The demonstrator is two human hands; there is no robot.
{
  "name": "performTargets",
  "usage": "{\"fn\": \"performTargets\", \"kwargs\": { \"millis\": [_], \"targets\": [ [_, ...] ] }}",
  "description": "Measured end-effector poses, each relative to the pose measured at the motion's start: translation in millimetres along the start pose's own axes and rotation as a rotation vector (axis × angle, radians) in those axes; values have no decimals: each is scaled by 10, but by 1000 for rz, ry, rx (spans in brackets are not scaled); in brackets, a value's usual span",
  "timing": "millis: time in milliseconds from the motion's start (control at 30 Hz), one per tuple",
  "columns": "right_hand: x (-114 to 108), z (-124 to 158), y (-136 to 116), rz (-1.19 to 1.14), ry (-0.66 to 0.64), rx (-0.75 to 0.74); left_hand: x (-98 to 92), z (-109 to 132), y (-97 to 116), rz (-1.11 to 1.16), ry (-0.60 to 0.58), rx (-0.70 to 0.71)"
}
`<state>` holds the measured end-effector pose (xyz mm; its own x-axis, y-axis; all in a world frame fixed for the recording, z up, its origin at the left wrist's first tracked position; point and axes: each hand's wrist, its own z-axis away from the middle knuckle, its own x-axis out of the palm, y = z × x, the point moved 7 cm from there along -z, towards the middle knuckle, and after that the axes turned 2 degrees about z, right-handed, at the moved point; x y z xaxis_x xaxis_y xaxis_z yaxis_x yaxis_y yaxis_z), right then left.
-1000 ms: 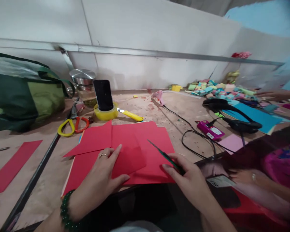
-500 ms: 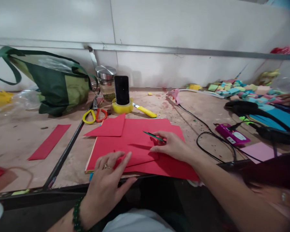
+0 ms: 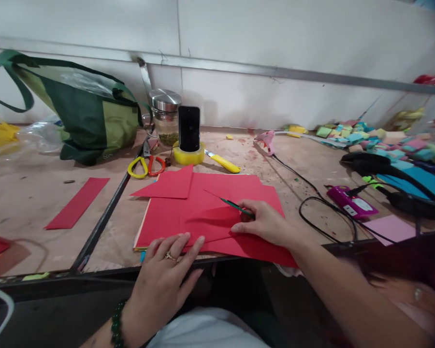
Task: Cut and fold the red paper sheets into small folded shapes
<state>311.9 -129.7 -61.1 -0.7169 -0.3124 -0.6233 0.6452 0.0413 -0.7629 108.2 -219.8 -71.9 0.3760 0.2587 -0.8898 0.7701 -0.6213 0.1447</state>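
A stack of red paper sheets [image 3: 203, 188] lies at the table's front edge, with thin layers of other colours showing at its left side. My left hand [image 3: 174, 261] rests its spread fingertips on the lower left of the top red paper. Between the thumb and fingers of my right hand [image 3: 263, 220] is a slim green-and-black pencil-like tool [image 3: 235, 207], pointing up and left over the paper. Its rear end is hidden in the hand, and I cannot tell if its tip touches. A pointed red paper piece [image 3: 170, 184] overlaps the stack's upper left.
Pliers [image 3: 145, 162], a yellow utility knife [image 3: 224, 163] and a phone [image 3: 189, 128] propped on a tape roll [image 3: 188, 154] stand behind the stack. A red strip [image 3: 78, 203] and green bag [image 3: 90, 121] lie left. A pink glue gun [image 3: 266, 141], cables and a purple power strip [image 3: 351, 202] are right.
My left hand has settled flatter onto the red paper. The tool in my right hand has shifted slightly right and down. The whole view has shifted a little.
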Motion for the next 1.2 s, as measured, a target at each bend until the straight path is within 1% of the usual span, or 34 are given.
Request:
{"fn": "performTargets", "kwargs": {
  "millis": [100, 267, 433, 600, 733, 833, 933, 1000, 1067, 1133, 1200],
  "targets": [
    [-6, 15, 26, 58, 61, 18, 8, -43, 24, -52, -57, 20],
    [19, 26, 42, 103, 70, 23, -3, -86, 22, -77, -110, 16],
    [8, 26, 47, 73, 75, 7, 1, -80, 27, -70, -114, 54],
    [21, 2, 118, 44, 57, 46, -38, -110, 26, -71, -101, 87],
    [26, 7, 112, 93, 74, 23, -71, -162, 42, -65, -91, 76],
    [25, 33, 76, 157, 100, 5, -64, -165, 67, -37, -110, 77],
    [27, 57, 60, 161, 116, 3, -63, -166, 83, 13, -137, 93],
    [30, 63, 63, 147, 122, -6, -53, -208, 66, 49, -178, 82],
    [40, 59, 69, 139, 117, -27, -34, -295, 21, 68, -215, 35],
    [52, 55, 75, 120, 105, -41, -21, -411, -31, 43, -202, -28],
    [50, 69, 78, 87, 96, -27, 5, -516, -32, -15, -164, -40]
  ]
}}
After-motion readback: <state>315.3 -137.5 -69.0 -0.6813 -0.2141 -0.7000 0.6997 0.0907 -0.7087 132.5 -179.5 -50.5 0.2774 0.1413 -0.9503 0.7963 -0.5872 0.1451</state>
